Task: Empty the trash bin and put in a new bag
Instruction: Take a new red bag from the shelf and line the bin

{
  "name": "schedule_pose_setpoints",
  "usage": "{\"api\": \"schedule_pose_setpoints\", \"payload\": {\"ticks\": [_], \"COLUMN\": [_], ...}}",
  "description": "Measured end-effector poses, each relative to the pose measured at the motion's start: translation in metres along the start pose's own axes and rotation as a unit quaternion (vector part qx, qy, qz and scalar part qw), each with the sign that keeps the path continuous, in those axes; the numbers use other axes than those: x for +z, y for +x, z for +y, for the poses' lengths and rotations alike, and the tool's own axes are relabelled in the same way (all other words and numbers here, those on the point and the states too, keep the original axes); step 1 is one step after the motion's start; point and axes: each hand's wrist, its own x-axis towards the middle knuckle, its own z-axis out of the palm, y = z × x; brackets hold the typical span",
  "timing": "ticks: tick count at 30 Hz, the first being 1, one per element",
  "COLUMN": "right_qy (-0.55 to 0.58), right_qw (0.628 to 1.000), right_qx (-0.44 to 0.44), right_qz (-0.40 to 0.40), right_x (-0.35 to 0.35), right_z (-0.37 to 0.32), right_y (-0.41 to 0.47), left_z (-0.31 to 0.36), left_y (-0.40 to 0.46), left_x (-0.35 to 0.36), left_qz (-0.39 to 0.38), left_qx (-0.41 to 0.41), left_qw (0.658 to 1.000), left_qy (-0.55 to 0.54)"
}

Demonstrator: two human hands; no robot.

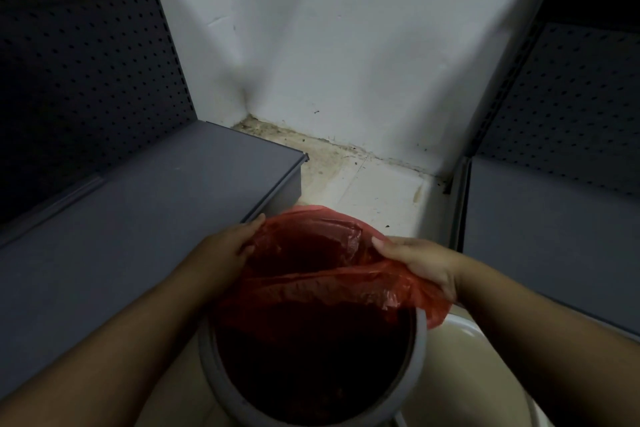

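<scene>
Left grip: the left hand (230,246) is closed on the left edge of the red bag (322,274), fingers curled over the plastic and thumb tucked under the rim of it.
Right grip: the right hand (420,262) is closed on the right edge of the same bag, with a fold of plastic bunched in the palm and a loose flap hanging out below the wrist.
Bag: stretched between the two grips, its mouth open and facing up, the far rim raised beyond the fingertips, the near rim sagging in a band across the middle.
Bin: the round grey bin (420,340) stands directly under the grips; the bag's body drops down inside it, and the inside looks dark.
Bin rim: bare grey on the near and right sides, so the plastic is not folded over it there.
Left of the left grip: a grey shelf (138,204), its corner just beside the fingers.
Beyond the grips: stained white floor (374,184) and a white wall (329,45).
Right of the right grip: a second grey shelf (554,218); a pale rounded object (464,354) lies below the forearm, what it is I cannot tell.
Writing: none readable on bag or bin.
</scene>
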Motion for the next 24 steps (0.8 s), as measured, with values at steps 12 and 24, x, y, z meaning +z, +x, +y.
{"api": "schedule_pose_setpoints", "payload": {"ticks": [12, 24], "right_qy": [-0.266, -0.641], "right_qw": [0.922, 0.700], "right_qx": [-0.142, -0.292], "right_qz": [0.242, 0.115], "right_x": [0.004, 0.023], "right_z": [0.016, 0.005], "right_y": [-0.030, -0.062], "left_z": [0.000, 0.024], "left_y": [0.003, -0.057], "left_x": [0.014, -0.010], "left_qz": [0.068, -0.033], "left_qx": [-0.021, 0.251], "left_qw": [0.997, 0.954], "left_qy": [-0.009, 0.159]}}
